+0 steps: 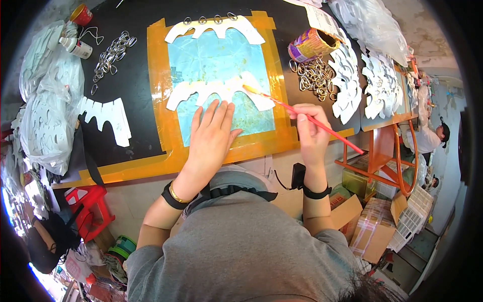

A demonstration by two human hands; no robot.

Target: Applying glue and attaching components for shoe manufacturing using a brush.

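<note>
My left hand (211, 136) lies flat with its fingers stretched out, the fingertips at the lower edge of a white scalloped piece (206, 89). Between the fingers and thumb of my right hand (313, 133) is a slim brush (342, 139) with a red handle. Its yellowish tip touches the right half of that piece. Farther back lies a similar white piece (246, 29), with several metal rings (218, 19) along its far edge. Both pieces rest on a shiny light-blue sheet (216, 55) bordered by amber tape (157, 75).
Loose metal rings (113, 54) lie at the left, and others (314, 78) lie below a purple-yellow container (304, 46). Stacked white pieces (346, 85) are on the right. A plastic bag (50, 116) and cut piece (105, 113) are on the left. A red stool (95, 214) stands below.
</note>
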